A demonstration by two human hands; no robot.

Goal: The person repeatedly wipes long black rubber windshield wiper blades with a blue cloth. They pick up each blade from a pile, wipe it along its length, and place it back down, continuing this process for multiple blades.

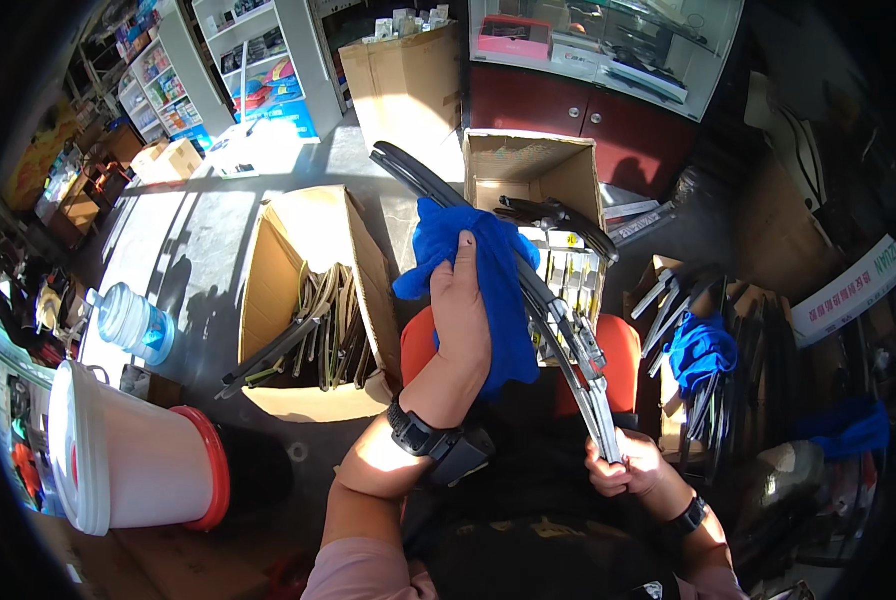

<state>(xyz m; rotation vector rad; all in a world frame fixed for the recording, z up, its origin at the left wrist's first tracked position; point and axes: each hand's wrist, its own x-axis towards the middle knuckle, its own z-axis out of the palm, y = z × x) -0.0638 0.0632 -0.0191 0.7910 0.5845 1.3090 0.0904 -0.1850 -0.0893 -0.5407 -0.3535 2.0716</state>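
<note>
My left hand is closed on a blue cloth, its thumb lying along the top. The cloth is folded over the middle of a long dark windshield wiper, which slants from the upper left down to my right hand. Fingers of my right hand wrap round the wiper's grey lower end, close to my body. Whether this is one wiper or two lying together I cannot tell. Beneath it stands an open carton with more wipers and small packages inside.
At left, an open carton holds many wipers. Beyond it are a water jug and a white bucket. On the right, wipers lie beside another blue cloth. A red cabinet with a glass case stands ahead.
</note>
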